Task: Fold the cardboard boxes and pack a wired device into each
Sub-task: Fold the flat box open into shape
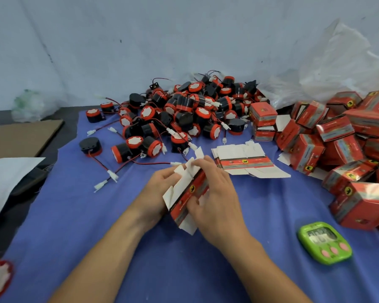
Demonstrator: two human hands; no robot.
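Both hands hold one flat red-and-white cardboard box blank [189, 189] over the blue cloth. My left hand [157, 193] grips its left side, fingers curled near the white flaps. From the right, my right hand [214, 189] lies over the blank, its fingers curled on the top flaps and thumb on the red panel. A stack of flat box blanks [245, 160] lies just beyond my hands. Behind it spreads a pile of black-and-red wired devices [184, 112] with white connectors. Folded red boxes [337, 145] are heaped at the right.
A green digital timer [325, 242] lies on the blue cloth [96, 215] at the right front. A brown cardboard sheet [20, 136] and a white bag [7, 178] lie at the left. Clear plastic bags [328, 68] stand against the wall at the back right.
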